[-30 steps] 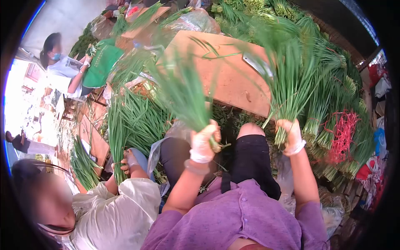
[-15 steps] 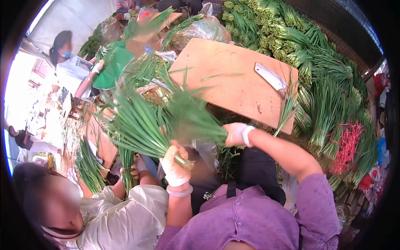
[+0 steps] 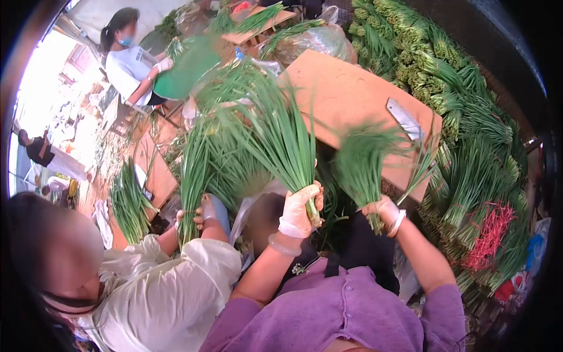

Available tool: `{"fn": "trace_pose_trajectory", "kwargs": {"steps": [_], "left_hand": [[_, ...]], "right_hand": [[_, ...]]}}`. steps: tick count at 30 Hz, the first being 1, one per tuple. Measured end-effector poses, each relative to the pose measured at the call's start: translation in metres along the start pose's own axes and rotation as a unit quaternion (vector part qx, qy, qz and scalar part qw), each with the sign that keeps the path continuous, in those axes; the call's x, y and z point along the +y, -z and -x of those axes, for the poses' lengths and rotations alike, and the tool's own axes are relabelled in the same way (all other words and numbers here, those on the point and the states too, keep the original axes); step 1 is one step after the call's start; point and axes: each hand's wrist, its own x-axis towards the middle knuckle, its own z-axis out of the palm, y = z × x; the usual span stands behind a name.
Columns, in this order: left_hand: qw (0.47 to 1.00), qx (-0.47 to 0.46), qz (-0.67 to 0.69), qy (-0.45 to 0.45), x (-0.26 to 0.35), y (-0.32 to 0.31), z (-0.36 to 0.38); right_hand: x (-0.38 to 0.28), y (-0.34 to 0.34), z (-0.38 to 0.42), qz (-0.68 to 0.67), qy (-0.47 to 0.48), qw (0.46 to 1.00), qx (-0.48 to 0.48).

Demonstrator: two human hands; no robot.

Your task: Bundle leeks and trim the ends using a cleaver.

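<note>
My left hand, in a pale glove, is closed around the stem ends of a bunch of long green stalks, whose leaves fan upward and to the left. Lower right of the board, my right hand, also gloved, grips a second green bunch near its base. The leaves of that bunch are blurred and spread over the near edge of the wooden board. A cleaver lies on the board's right part, with a few loose stalks beside it.
A large pile of green bunches fills the right, with red ties on it. At left, a co-worker in a light shirt holds a bunch near a small board. Another person stands behind, beside green cloth.
My hands have moved apart from the crossed bunches. The left hand's bunch has shifted right and stands more upright; my right hand has moved right and down with its bunch upright. The view has shifted.
</note>
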Motion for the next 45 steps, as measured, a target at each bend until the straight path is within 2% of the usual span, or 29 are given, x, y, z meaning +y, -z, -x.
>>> {"fn": "trace_pose_trajectory", "kwargs": {"steps": [1, 3, 5, 7, 9, 11, 12, 13, 15, 17, 19, 21, 23, 24, 25, 26, 27, 30, 31, 32, 33, 34, 37, 39, 40, 41, 42, 43, 45], "left_hand": [[1.000, -0.010, 0.013, 0.008, 0.006, -0.007, -0.004], [1.000, 0.012, 0.009, 0.023, 0.015, -0.011, -0.019], [0.998, -0.060, -0.013, -0.029, 0.036, -0.036, -0.036], [0.991, -0.090, -0.005, -0.103, 0.048, -0.071, -0.049], [0.992, -0.093, 0.001, -0.080, 0.026, -0.064, -0.075], [0.993, -0.083, -0.042, 0.080, -0.005, -0.060, -0.070], [0.983, -0.076, -0.059, 0.158, -0.030, -0.050, -0.063], [0.964, -0.073, -0.079, 0.242, -0.057, -0.033, -0.055], [0.931, -0.042, -0.057, 0.358, -0.102, 0.017, -0.043], [0.947, -0.067, -0.107, 0.296, -0.126, 0.032, -0.022], [0.936, -0.059, -0.112, 0.330, -0.129, 0.046, -0.006], [0.912, -0.133, -0.143, 0.360, -0.128, 0.052, -0.006], [0.889, -0.197, -0.235, 0.341, -0.137, 0.067, -0.006], [0.872, -0.240, -0.271, 0.329, -0.137, 0.068, -0.008], [0.853, -0.283, -0.304, 0.316, -0.137, 0.069, -0.011], [0.859, -0.282, -0.275, 0.326, -0.139, 0.073, -0.014], [0.870, -0.282, -0.254, 0.315, -0.136, 0.073, -0.015], [0.844, -0.240, -0.284, 0.388, -0.141, 0.096, -0.024], [0.861, -0.266, -0.286, 0.325, -0.141, 0.096, -0.027], [0.874, -0.293, -0.286, 0.261, -0.141, 0.097, -0.029], [0.873, -0.296, -0.283, 0.264, -0.140, 0.096, -0.032], [0.880, -0.281, -0.293, 0.248, -0.137, 0.095, -0.036], [0.901, -0.222, -0.275, 0.251, -0.135, 0.095, -0.039], [0.945, -0.190, -0.045, 0.263, -0.132, 0.095, -0.042], [0.945, -0.171, -0.017, 0.280, -0.128, 0.093, -0.043], [0.944, -0.172, -0.016, 0.280, -0.123, 0.087, -0.047], [0.946, -0.118, 0.063, 0.295, -0.117, 0.080, -0.053], [0.939, -0.062, 0.142, 0.307, -0.115, 0.075, -0.060], [0.959, -0.051, 0.076, 0.268, -0.130, 0.086, -0.080]], "right_hand": [[-0.009, -0.009, 0.009, -0.045, 0.004, 0.999, -0.006], [-0.062, -0.024, 0.034, -0.092, 0.101, 0.990, 0.022], [-0.108, -0.026, 0.045, -0.051, 0.225, 0.971, 0.055], [-0.138, -0.025, 0.044, -0.076, 0.276, 0.955, 0.073], [-0.150, -0.032, 0.033, -0.134, 0.318, 0.934, 0.097], [-0.109, -0.015, 0.003, -0.137, 0.222, 0.961, 0.086], [-0.084, -0.017, -0.005, -0.208, 0.111, 0.971, 0.046], [-0.055, -0.022, -0.008, -0.281, 0.001, 0.960, 0.013], [0.012, -0.006, -0.018, -0.323, -0.109, 0.940, -0.034], [0.053, -0.010, -0.013, -0.287, -0.131, 0.948, -0.030], [0.052, -0.012, 0.002, -0.285, -0.129, 0.949, -0.043], [0.055, -0.011, 0.010, -0.180, -0.074, 0.980, -0.041], [0.068, 0.004, 0.013, 0.087, 0.032, 0.994, -0.061], [0.061, 0.007, 0.019, 0.168, 0.014, 0.984, -0.060], [0.050, 0.008, 0.029, 0.249, -0.006, 0.967, -0.058], [0.028, 0.003, 0.041, 0.337, 0.034, 0.940, -0.036], [0.016, 0.003, 0.047, 0.338, 0.031, 0.940, -0.036], [0.006, 0.006, 0.050, 0.543, 0.013, 0.839, 0.024], [0.006, 0.011, 0.048, 0.567, -0.002, 0.823, 0.020], [0.005, 0.017, 0.041, 0.564, -0.024, 0.825, 0.013], [0.004, 0.020, 0.038, 0.560, -0.048, 0.827, 0.008], [0.004, 0.018, 0.040, 0.545, 0.008, 0.835, 0.071], [-0.013, 0.017, 0.036, 0.530, 0.013, 0.842, 0.094], [0.002, 0.022, 0.023, 0.485, -0.010, 0.869, 0.096], [0.025, 0.028, 0.009, 0.301, 0.059, 0.946, 0.105], [0.037, 0.032, 0.001, 0.103, 0.127, 0.980, 0.110], [0.023, 0.023, 0.004, -0.008, 0.077, 0.989, 0.127], [0.027, 0.024, -0.005, -0.007, 0.077, 0.989, 0.128], [0.040, 0.028, -0.028, -0.088, 0.025, 0.976, 0.197]]}}
